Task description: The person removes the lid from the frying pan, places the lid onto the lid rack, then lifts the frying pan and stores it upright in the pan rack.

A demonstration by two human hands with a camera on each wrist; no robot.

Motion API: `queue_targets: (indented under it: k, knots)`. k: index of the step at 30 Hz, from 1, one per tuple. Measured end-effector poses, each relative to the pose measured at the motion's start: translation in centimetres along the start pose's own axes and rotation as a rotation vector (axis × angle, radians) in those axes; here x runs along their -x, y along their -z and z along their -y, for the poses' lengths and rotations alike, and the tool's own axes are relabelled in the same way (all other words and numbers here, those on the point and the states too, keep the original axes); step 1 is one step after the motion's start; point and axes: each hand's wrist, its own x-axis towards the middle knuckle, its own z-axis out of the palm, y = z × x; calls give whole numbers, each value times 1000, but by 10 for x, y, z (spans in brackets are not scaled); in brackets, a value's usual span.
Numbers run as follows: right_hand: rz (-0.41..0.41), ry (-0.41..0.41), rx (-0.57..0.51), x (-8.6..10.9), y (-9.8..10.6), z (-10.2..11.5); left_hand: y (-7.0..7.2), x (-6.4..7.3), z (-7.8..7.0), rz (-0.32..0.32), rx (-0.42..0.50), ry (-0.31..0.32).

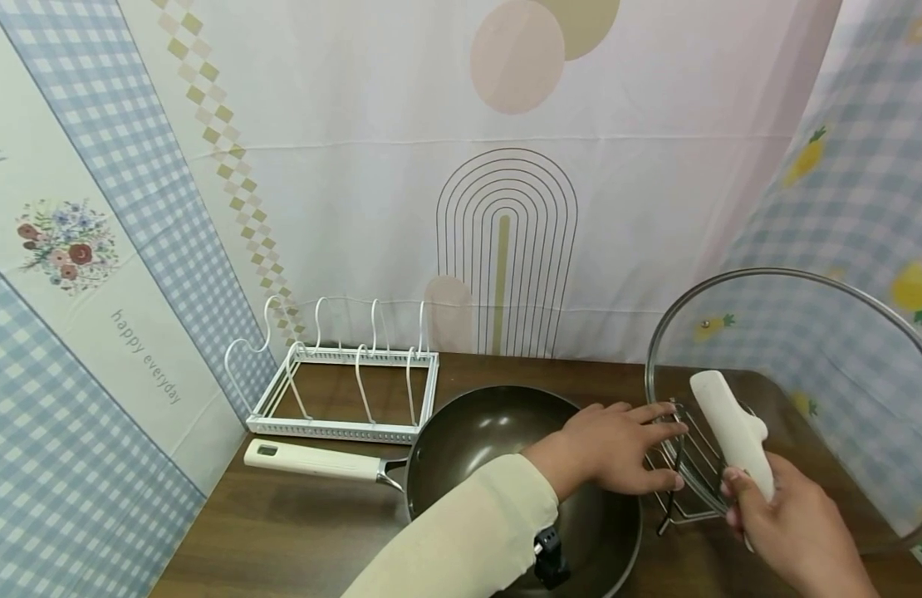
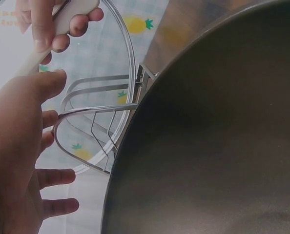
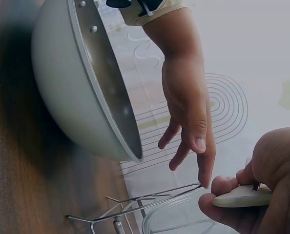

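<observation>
A large glass lid (image 1: pixel 786 332) with a metal rim stands upright in a silver wire rack (image 1: pixel 681 519) at the right. My right hand (image 1: pixel 797 519) grips the lid's long white handle (image 1: pixel 730 419). Fingers spread and fairly straight, my left hand (image 1: pixel 618 444) reaches over the wok (image 1: pixel 479 432) to the rack. In the left wrist view, fingertips of the left hand (image 2: pixel 25 141) are right at a loop of the rack. The dark-lined wok sits on the table just left of the rack, its cream handle pointing left.
A white pan rack (image 1: pixel 334 429) with curved wire dividers stands at the back left of the wooden table (image 1: pixel 281 531), close to the wok's handle (image 1: pixel 319 461). Printed cloth (image 1: pixel 356 208) hangs behind the table, with checked cloth at both sides.
</observation>
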Motion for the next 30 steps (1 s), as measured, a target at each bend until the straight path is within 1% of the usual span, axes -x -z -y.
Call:
queue_targets:
  k: [7, 12, 15, 19, 22, 30]
  knots:
    - [38, -5, -10, -1, 0, -1, 2, 2, 0, -2, -2, 1]
    - [46, -3, -13, -2, -1, -2, 1, 1, -1, -2, -10, 2]
    - [19, 12, -12, -2, -4, -3, 0, 1, -1, 1, -8, 2]
    - [-38, 48, -12, -2, -9, -3, 0, 1, -1, 3, -8, 4]
    - [-53, 60, -10, -2, -10, -4, 1, 1, -2, 3, -10, 3]
    - [-62, 59, -5, -2, -11, -3, 3, 3, -2, -1, -8, -1]
